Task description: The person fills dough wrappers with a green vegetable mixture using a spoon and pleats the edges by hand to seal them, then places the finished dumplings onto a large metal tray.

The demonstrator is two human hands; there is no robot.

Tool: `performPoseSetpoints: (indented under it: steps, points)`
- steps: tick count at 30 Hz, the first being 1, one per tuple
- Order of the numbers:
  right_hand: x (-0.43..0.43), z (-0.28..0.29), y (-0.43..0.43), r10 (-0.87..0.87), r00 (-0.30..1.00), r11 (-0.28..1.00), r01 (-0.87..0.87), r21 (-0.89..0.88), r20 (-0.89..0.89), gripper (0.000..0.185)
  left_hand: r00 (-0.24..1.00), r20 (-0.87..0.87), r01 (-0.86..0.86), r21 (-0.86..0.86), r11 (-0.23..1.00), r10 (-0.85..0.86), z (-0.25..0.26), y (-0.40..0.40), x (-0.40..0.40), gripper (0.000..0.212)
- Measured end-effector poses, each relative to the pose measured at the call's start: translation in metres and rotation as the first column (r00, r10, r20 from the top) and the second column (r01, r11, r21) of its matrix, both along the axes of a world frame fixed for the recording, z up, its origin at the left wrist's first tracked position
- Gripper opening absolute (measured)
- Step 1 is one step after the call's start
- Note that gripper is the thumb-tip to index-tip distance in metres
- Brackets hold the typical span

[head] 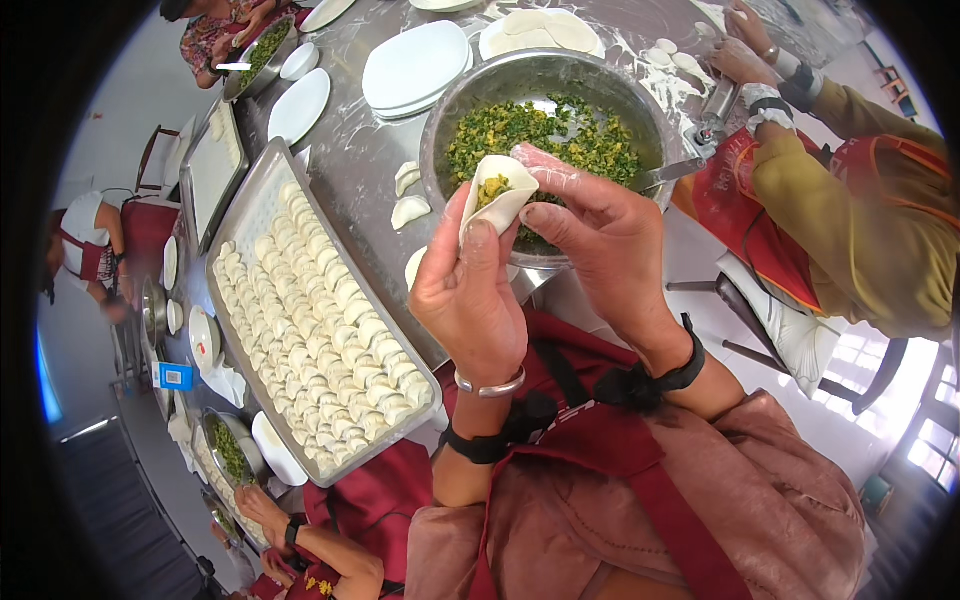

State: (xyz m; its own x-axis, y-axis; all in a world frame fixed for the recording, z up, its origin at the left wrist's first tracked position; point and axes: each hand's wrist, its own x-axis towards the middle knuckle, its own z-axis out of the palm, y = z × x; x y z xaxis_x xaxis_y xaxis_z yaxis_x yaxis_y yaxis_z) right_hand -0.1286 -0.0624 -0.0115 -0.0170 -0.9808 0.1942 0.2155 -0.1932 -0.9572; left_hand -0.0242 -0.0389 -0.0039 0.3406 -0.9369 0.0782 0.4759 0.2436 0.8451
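Observation:
A round dumpling wrapper (504, 193), partly folded around yellow-green filling, sits in my left hand (480, 292), thumb in front and fingers behind. My right hand (604, 232) has its fingertips at the wrapper's right edge, floured thumb and forefinger pinching there. Below both hands stands a large steel bowl (660, 97) of chopped greens with yellow bits, a metal utensil handle (675, 172) leaning over its right rim. Two folded dumplings (410, 212) lie on the steel table left of the bowl. A large metal tray (379, 300) at the left holds rows of shaped dumplings.
White plates (416, 64) are stacked behind the bowl, beside a plate of flat wrappers (540, 31). At right a co-worker's hands (742, 60) are near small dough pieces (667, 51). More co-workers, bowls (262, 56) and a second tray (217, 172) are along the left.

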Motion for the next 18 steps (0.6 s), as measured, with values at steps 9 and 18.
performPoseSetpoints:
  steps: [9, 18]
  points:
    - [0.011, -0.001, 0.001, -0.11, 0.991, 0.991, 0.116, -0.072, 0.075, 0.018, 0.997, 0.039, 0.062, 0.019, 0.998, -0.062, -0.002, 0.005, -0.002, 0.041]
    - [-0.013, -0.012, -0.008, 0.013, 0.991, 0.928, -0.062, -0.367, -0.135, 0.023, 0.991, 0.075, 0.11, 0.008, 0.994, -0.11, -0.005, 0.009, -0.001, 0.041]
